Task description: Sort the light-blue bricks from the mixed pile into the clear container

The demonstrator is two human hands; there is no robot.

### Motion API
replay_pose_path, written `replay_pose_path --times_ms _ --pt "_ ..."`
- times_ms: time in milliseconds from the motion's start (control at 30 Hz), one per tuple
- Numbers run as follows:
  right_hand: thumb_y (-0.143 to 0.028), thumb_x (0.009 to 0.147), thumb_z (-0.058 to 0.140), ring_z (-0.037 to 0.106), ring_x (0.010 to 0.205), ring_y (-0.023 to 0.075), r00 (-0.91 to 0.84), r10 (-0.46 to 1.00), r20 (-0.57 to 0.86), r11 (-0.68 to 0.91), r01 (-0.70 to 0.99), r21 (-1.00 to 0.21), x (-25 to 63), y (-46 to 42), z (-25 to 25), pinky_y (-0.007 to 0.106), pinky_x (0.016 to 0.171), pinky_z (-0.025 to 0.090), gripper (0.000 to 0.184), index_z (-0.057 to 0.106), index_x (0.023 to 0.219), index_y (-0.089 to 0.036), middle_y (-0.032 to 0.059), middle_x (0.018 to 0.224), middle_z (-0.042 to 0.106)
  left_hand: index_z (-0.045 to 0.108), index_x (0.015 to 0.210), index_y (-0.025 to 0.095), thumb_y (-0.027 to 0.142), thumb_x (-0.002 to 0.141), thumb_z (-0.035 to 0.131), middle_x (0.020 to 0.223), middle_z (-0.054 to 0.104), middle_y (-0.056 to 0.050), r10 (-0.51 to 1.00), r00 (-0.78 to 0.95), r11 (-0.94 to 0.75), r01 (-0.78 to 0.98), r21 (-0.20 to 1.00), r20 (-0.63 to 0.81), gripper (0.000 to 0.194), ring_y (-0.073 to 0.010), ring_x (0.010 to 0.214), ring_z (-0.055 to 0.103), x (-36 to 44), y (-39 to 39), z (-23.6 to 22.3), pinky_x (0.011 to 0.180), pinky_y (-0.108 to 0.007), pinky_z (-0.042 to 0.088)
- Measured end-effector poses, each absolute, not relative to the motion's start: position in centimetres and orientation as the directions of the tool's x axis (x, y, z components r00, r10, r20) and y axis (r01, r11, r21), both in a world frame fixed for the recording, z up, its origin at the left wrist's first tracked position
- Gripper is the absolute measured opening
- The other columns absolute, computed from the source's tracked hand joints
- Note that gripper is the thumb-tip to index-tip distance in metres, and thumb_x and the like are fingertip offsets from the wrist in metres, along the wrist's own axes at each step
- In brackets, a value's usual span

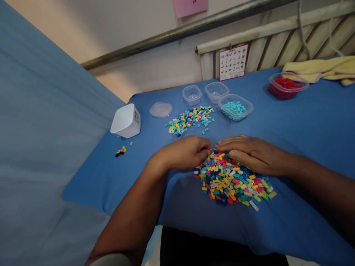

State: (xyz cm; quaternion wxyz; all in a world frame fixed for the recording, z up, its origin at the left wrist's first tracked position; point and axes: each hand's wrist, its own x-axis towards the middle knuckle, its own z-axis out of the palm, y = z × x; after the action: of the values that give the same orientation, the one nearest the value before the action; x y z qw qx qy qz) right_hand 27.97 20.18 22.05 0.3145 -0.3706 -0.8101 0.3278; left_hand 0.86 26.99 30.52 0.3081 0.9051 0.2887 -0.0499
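A wide pile of small multicoloured building bricks (230, 181) lies on the blue cloth in front of me. At the pile's far left edge is my left hand (191, 151), its fingers curled closed; whatever they may hold is hidden. My right hand (249, 153) rests flat over the far right side of the pile, palm down, with its fingers stretched out toward the left hand. The fingertips of both hands nearly meet. Beyond the left hand lies a smaller heap of mixed bricks (188, 120), with several light-blue ones at its right.
Behind the heaps stand two clear containers (191, 96) and a tub of light-blue bricks (235, 111). A tub of red bricks (287, 87) and a yellow cloth (321, 69) are far right. Leftward are stacked lids (161, 110), a white box (126, 122) and a few loose bricks (121, 151).
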Motion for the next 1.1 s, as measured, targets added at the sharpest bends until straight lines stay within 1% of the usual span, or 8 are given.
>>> replay_pose_path --times_ms 100,267,333,500,600,833,1000,1100 --pt "-0.055 0.116 0.053 0.080 0.120 0.0317 -0.399 0.891 0.219 0.375 0.372 -0.849 28.5 19.9 21.9 0.048 0.107 0.063 0.041 0.086 0.130 -0.037 0.0024 0.129 0.086 0.077 0.107 0.017 0.024 0.108 0.058 0.096 0.075 -0.001 0.560 0.818 -0.616 0.516 0.596 -0.130 0.020 -0.0166 0.083 0.065 0.6 27.8 29.6 0.076 -0.031 0.047" --pt "-0.066 0.114 0.053 0.081 0.102 0.0316 -0.208 0.965 0.163 0.231 0.365 -0.902 28.6 20.4 21.5 0.045 0.088 0.064 0.050 0.089 0.116 -0.031 0.0054 0.113 0.088 0.072 0.138 0.007 0.014 0.105 0.058 0.136 0.070 -0.015 0.687 0.700 -0.717 0.610 0.338 0.194 0.037 -0.0289 0.128 0.065 0.4 30.3 26.4 0.114 -0.041 0.049" --pt "-0.068 0.112 0.054 0.080 0.095 0.0299 -0.206 0.967 0.150 0.218 0.361 -0.907 28.5 20.5 21.4 0.042 0.082 0.063 0.051 0.089 0.114 -0.031 0.0046 0.108 0.088 0.071 0.140 0.006 0.014 0.106 0.058 0.139 0.068 -0.016 0.676 0.713 -0.732 0.623 0.275 0.185 0.037 -0.0309 0.133 0.062 0.9 30.8 25.5 0.119 -0.044 0.048" --pt "-0.070 0.105 0.068 0.077 0.082 0.0273 -0.169 0.975 0.146 0.197 0.347 -0.917 28.4 20.4 21.5 0.038 0.070 0.061 0.043 0.089 0.103 -0.032 0.0023 0.092 0.085 0.078 0.121 0.010 0.025 0.112 0.058 0.125 0.070 -0.016 0.726 0.678 -0.687 0.713 0.137 0.113 0.027 -0.0323 0.122 0.065 2.2 30.7 25.2 0.107 -0.045 0.055" --pt "-0.067 0.104 0.071 0.078 0.084 0.0286 -0.147 0.977 0.154 0.196 0.337 -0.921 28.5 20.3 21.5 0.039 0.071 0.061 0.040 0.089 0.100 -0.032 0.0031 0.090 0.084 0.078 0.114 0.013 0.023 0.110 0.060 0.121 0.070 -0.013 0.713 0.692 -0.701 0.700 0.139 0.113 0.021 -0.0306 0.118 0.066 2.3 30.4 25.3 0.102 -0.043 0.055" --pt "-0.062 0.109 0.066 0.078 0.089 0.0283 -0.115 0.981 0.156 0.190 0.413 -0.891 28.5 20.4 21.2 0.039 0.074 0.060 0.038 0.087 0.105 -0.030 0.0050 0.101 0.086 0.075 0.112 0.016 0.021 0.104 0.065 0.113 0.071 -0.010 0.708 0.688 -0.703 0.660 0.265 0.163 0.014 -0.0296 0.110 0.067 2.3 30.3 24.1 0.092 -0.043 0.052" --pt "-0.056 0.105 0.074 0.080 0.093 0.0267 -0.085 0.979 0.184 0.203 0.401 -0.893 28.2 20.4 20.6 0.041 0.083 0.064 0.032 0.082 0.118 -0.028 0.0057 0.109 0.087 0.072 0.098 0.017 0.030 0.099 0.070 0.088 0.068 -0.002 0.757 0.623 -0.515 0.384 0.766 0.197 0.013 -0.0178 0.081 0.062 3.0 29.5 23.2 0.073 -0.033 0.046" --pt "-0.050 0.102 0.079 0.081 0.097 0.0265 -0.112 0.966 0.233 0.258 0.374 -0.891 27.7 20.6 21.2 0.041 0.086 0.066 0.035 0.078 0.128 -0.026 0.0070 0.114 0.087 0.071 0.095 0.015 0.040 0.096 0.075 0.079 0.062 0.001 0.763 0.635 -0.286 0.170 0.943 0.117 0.025 -0.0136 0.070 0.052 3.9 28.7 23.0 0.064 -0.029 0.041"
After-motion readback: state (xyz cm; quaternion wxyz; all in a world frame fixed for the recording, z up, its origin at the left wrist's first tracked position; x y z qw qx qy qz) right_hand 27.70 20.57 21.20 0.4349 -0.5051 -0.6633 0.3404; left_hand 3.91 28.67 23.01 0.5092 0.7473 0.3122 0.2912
